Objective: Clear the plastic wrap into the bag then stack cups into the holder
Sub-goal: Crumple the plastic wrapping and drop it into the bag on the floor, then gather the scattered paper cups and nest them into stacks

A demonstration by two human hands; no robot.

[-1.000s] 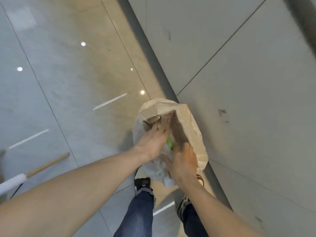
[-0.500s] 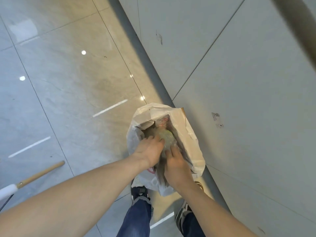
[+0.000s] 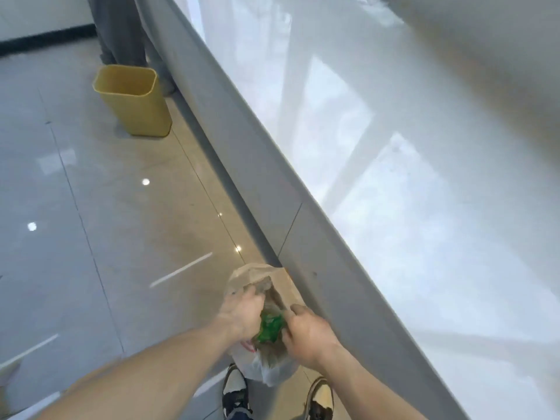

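Note:
A pale, translucent plastic bag (image 3: 274, 371) stands open on the floor against the grey counter base, just ahead of my shoes. Crumpled wrap with a green printed patch (image 3: 270, 327) lies in its mouth. My left hand (image 3: 241, 316) grips the bag's left rim, fingers curled over the edge. My right hand (image 3: 306, 330) is at the right rim, fingers closed on the bag and wrap beside the green patch. No cups or cup holder appear in this view.
A glossy white counter top (image 3: 409, 192) runs along the right, its grey front panel (image 3: 242, 165) dropping to the tiled floor. A yellow waste bin (image 3: 133, 101) stands further along the counter. Behind it are a person's grey trouser legs (image 3: 121, 28).
My head has lifted, so the counter top and yellow bin came into view. Both hands have come up from deep in the bag to its rim, and the green patch shows between them.

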